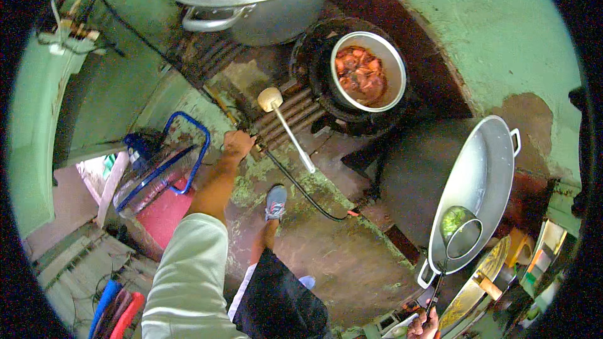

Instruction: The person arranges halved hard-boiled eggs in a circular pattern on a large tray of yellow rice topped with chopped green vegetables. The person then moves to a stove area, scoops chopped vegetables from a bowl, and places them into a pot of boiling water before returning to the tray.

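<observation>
My left hand, its arm stretched forward, is closed on a small gas valve at the stove's front edge, where a black hose joins; the fingers cover part of it. At the lower right edge, my right hand grips the dark handle of a round ladle. The ladle's head is over a large metal pan, with something green at it. A metal pot of reddish meat pieces sits on a burner. Nearer lies a long-handled scoop.
A big lidded cauldron with a side handle stands at the back. To the left, a fan with a blue frame rests by a red surface. A tray of yellowish food is beside the large pan. Wires hang along the left wall.
</observation>
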`<state>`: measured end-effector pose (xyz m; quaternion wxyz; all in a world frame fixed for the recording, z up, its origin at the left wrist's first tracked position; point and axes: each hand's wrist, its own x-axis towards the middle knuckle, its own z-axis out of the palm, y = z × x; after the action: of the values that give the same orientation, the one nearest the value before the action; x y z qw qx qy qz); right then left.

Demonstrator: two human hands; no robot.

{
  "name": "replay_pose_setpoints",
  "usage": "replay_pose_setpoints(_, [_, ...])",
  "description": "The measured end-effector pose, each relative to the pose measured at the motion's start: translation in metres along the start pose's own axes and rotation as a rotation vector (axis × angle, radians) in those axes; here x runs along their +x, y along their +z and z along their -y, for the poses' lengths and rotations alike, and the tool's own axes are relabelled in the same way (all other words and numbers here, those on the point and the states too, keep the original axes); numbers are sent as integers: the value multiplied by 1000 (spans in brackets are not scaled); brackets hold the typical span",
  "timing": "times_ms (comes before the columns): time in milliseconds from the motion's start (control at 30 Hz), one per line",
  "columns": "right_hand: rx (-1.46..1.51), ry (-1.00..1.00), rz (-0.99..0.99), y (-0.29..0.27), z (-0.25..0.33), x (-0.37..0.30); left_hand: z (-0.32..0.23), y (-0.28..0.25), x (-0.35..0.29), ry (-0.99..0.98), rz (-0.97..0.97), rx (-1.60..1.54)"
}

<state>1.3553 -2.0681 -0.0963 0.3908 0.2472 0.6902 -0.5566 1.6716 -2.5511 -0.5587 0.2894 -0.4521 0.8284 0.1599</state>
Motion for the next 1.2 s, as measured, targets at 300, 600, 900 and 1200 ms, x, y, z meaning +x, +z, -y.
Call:
replay_pose_setpoints(300, [62,54,-71,1,-4,-2,-10,72,0,-488,262,-1157])
replay_pose_setpoints(600, [-42,-10,99,-34,-2,24,-39,181,-196,-578,515,-1842])
replay_pose_setpoints(900, [95,168,434,-37,42,79,-88,140,-362,-475,306,-1836])
replay_pose_setpoints(1200, [-3,63,559,-39,47,91,-170,130,-509,-567,58,-2005])
